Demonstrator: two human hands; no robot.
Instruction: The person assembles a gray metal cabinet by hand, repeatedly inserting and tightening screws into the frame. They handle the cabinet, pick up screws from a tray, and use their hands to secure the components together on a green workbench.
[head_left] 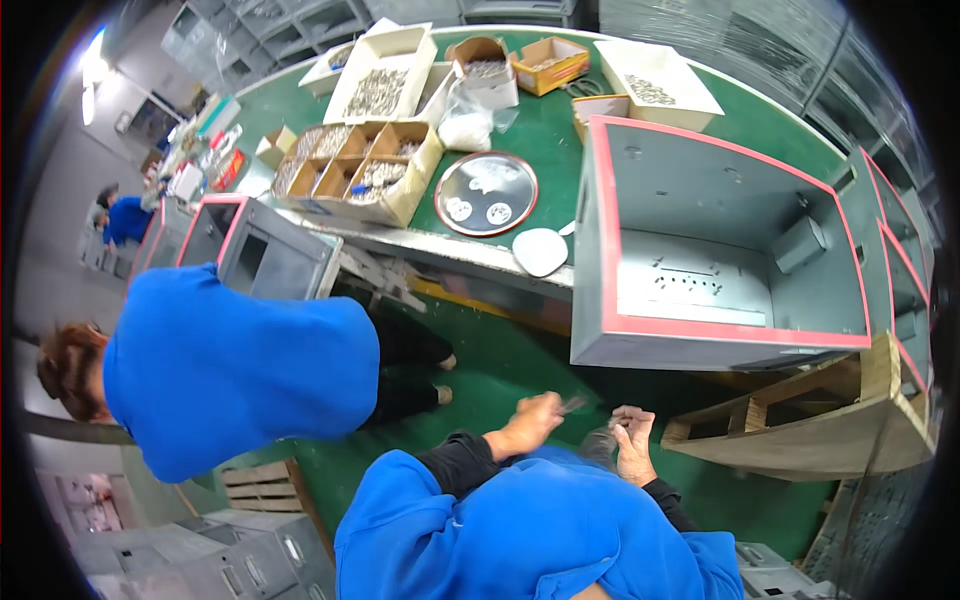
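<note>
My left hand (533,424) is in front of my body, its fingers closed on a small, thin, greyish piece (573,405) that is too blurred to name. A little to the right, my right hand (633,440) is raised with its fingers curled in toward the thumb. Whatever it may hold is too small to make out. Both hands are apart from each other and below the bench edge. Ahead of them on the right stands a grey metal cabinet (590,345), its open front edged with a pink-red strip.
The green workbench (545,125) bears a divided cardboard box (410,200) of small parts, a round red-rimmed tray (470,180), a white paddle-shaped piece (541,252) and white bins (690,105). A co-worker (235,350) in blue bends at left. A wooden pallet (800,440) lies right.
</note>
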